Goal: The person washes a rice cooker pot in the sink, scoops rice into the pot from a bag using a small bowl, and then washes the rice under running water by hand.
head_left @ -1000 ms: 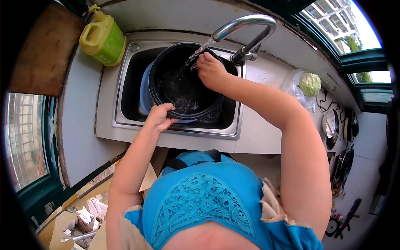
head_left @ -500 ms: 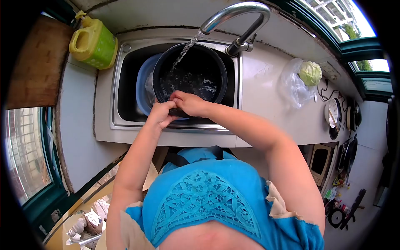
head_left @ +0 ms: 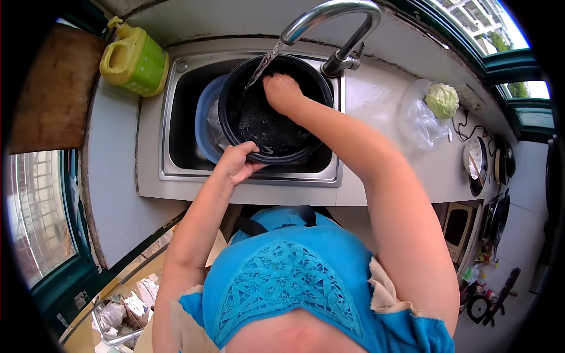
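Note:
A round black pot (head_left: 265, 132) with water in it sits in the sink, resting partly over a light blue basin (head_left: 204, 126). My left hand (head_left: 237, 165) grips the pot's near rim, thumb over the edge and fingers beneath. Inside the pot, my right hand (head_left: 282, 93) is against the far wall with its fingers curled in. Whatever those fingers may hold is hidden. From the curved metal faucet (head_left: 335, 9), a stream of water (head_left: 261, 67) runs into the pot, left of my right hand.
The steel sink (head_left: 247, 178) is set into a pale counter (head_left: 376, 170). To its left stands a yellow-green jug (head_left: 135, 65). On the right are a cabbage (head_left: 441, 101), a clear plastic bag (head_left: 419, 120) and a bowl with chopsticks (head_left: 472, 157).
My right hand has left the near rim beside my left hand and reached to the pot's far inner wall. The pot has shifted slightly right. My left hand stays on the rim.

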Demonstrator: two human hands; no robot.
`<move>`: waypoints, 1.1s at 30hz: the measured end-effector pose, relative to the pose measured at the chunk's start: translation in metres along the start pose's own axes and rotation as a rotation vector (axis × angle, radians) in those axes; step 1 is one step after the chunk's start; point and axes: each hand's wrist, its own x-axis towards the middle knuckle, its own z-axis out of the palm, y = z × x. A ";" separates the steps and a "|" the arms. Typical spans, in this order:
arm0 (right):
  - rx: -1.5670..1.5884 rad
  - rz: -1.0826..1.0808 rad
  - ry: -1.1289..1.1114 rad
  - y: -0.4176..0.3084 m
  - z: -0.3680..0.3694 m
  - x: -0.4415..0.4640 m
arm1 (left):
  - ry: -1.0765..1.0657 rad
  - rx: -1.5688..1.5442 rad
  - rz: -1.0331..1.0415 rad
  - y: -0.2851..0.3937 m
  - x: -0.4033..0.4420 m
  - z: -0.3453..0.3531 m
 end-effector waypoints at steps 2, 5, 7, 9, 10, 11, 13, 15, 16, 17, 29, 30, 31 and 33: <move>0.175 0.090 -0.080 -0.021 0.007 0.008 | -0.010 -0.023 -0.017 -0.007 0.005 -0.001; 0.599 0.262 -0.163 -0.057 0.011 -0.007 | 0.016 -0.022 -0.006 -0.005 0.003 0.004; 0.764 0.216 -0.328 -0.066 0.028 -0.019 | 0.015 0.012 0.008 -0.002 0.006 0.002; 0.934 0.057 -0.551 -0.060 0.034 -0.040 | 0.016 0.087 0.024 0.002 0.008 -0.005; 0.965 0.027 -0.739 -0.055 0.027 -0.051 | 0.039 0.107 0.028 0.003 0.011 -0.010; 0.920 -0.018 -0.796 -0.047 0.029 -0.063 | 0.061 0.128 0.032 0.004 0.014 -0.014; 0.523 -0.263 -1.026 -0.023 0.013 -0.064 | 0.090 0.131 0.011 0.000 0.019 -0.023; 0.031 -0.183 -0.981 -0.015 -0.030 -0.069 | 0.117 0.144 0.034 -0.006 0.021 -0.026; -0.178 -0.275 -0.739 -0.004 -0.032 -0.073 | 0.127 0.155 0.044 -0.007 0.022 -0.026; -0.308 -0.308 -0.438 0.013 -0.011 -0.075 | 0.130 0.156 0.042 -0.007 0.023 -0.025; -0.276 -1.149 -0.039 0.011 -0.066 0.034 | 0.096 0.088 -0.052 -0.002 -0.006 -0.012; -0.281 -1.072 -0.124 0.022 -0.061 0.035 | 0.093 0.065 -0.048 -0.001 -0.006 -0.016; -0.246 -1.018 -0.062 0.031 -0.057 0.027 | 0.090 0.041 -0.043 -0.001 -0.004 -0.021; -0.258 -0.871 -0.030 0.045 -0.056 0.013 | 0.109 0.033 0.006 0.002 -0.002 -0.024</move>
